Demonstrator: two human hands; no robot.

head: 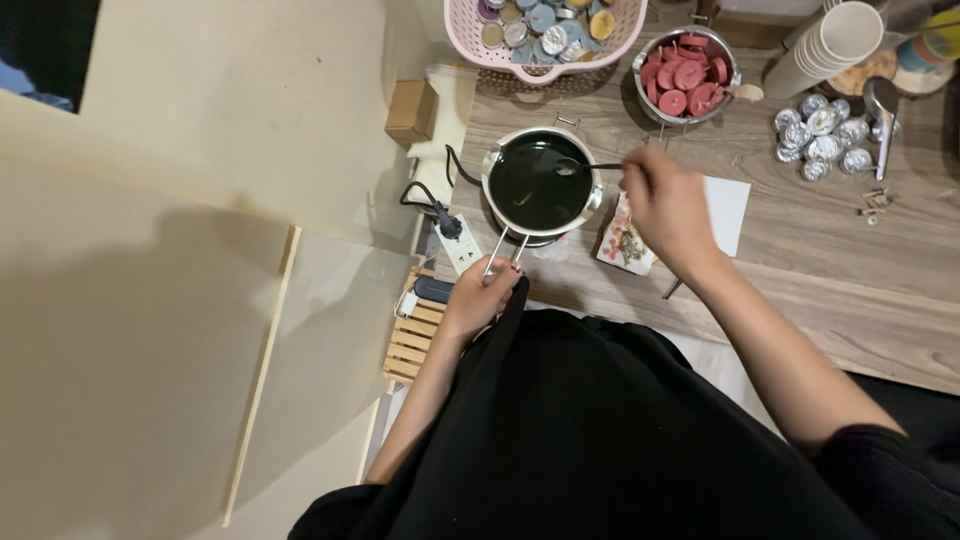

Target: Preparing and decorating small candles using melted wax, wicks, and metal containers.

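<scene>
Wood-grain desk (850, 270) under dim light, seen from overhead, and the action sits at its left end. Left hand (482, 297) has its fingers (505, 272) curled shut around the wire handle (503, 250) of a small metal pot (541, 183), gripping it near the desk's front edge. Right hand (668, 205) pinches its fingers closed on a thin spoon (585, 167), whose bowl dips into the dark liquid filling that pot. Pot sits on a small burner, mostly hidden beneath it, with a black cord (428, 195) trailing off to a white power strip (461, 247) at the desk's left edge. Just under the right hand lie a flower-printed packet (622, 245) and a white card (727, 208). Further back, a metal bowl (688, 75) holds pink-red discs, and a pink basket (545, 30) carries small round tins. Off to the right, a cluster of foil cups (822, 135) sits near a stack of paper cups (825, 48). Black clothing fills the foreground.
</scene>
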